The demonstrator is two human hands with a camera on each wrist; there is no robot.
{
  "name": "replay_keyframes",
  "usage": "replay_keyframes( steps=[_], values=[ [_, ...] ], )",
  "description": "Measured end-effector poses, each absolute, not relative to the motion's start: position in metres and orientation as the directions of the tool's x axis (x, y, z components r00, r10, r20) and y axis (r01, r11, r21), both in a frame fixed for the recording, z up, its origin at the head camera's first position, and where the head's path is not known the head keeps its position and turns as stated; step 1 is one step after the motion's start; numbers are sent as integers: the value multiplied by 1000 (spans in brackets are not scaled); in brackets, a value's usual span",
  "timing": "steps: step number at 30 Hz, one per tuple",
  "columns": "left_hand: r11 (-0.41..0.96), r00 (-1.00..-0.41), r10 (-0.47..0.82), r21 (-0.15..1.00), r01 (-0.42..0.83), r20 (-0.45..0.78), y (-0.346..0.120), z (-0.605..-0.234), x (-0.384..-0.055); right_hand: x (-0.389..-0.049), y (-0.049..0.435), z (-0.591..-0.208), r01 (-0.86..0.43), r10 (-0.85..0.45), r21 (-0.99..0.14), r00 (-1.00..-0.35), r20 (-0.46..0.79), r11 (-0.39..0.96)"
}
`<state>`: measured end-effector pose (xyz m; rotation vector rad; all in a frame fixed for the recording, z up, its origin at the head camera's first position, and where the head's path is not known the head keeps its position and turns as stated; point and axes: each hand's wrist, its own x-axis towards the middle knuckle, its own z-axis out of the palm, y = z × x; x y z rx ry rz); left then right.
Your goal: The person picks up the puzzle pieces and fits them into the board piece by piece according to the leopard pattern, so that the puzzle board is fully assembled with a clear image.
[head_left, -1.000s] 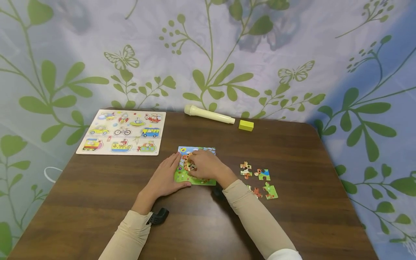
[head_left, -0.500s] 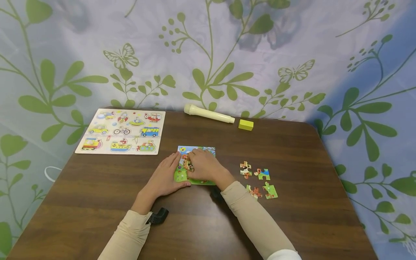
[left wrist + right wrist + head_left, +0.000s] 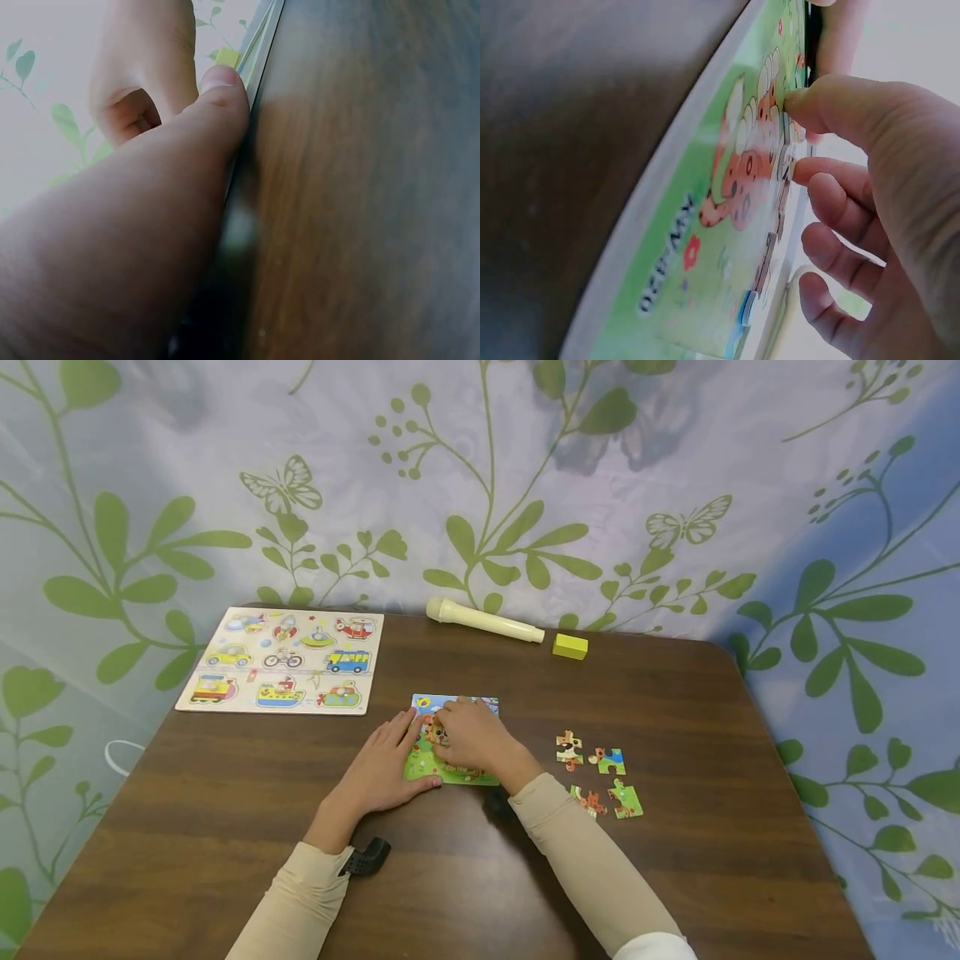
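A small puzzle board with a cartoon animal on a green and blue scene lies mid-table. My left hand rests flat along its left side, fingers extended, thumb at the near edge. Over the board, my right hand pinches a puzzle piece between thumb and index finger, right at the board's surface; its other fingers are loosely curled. Most of that piece is hidden by the fingers. To the right lie several loose puzzle pieces, one partly covered by the right sleeve.
A larger peg puzzle board with vehicle pictures sits at the back left. Along the back edge are a cream toy microphone and a yellow block. A patterned cloth hangs behind the brown table.
My right hand has shifted and turned slightly over the board, the piece staying in its fingers. The left hand and the loose pieces have stayed in place.
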<state>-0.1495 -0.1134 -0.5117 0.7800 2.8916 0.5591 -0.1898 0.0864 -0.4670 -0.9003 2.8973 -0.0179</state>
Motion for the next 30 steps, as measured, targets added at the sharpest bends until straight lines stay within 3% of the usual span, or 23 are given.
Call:
replay_keyframes(
  steps=[26,30],
  values=[
    [845,-888,460,315,433,-12,-104,-502,-140,-180,80,-467,-527,-530,-62,-846,-61,848],
    [843,-891,455,322,430,-2,-101,-504,-141,-180,98,-459,-535,-548,-145,-834,-66,832]
  ],
)
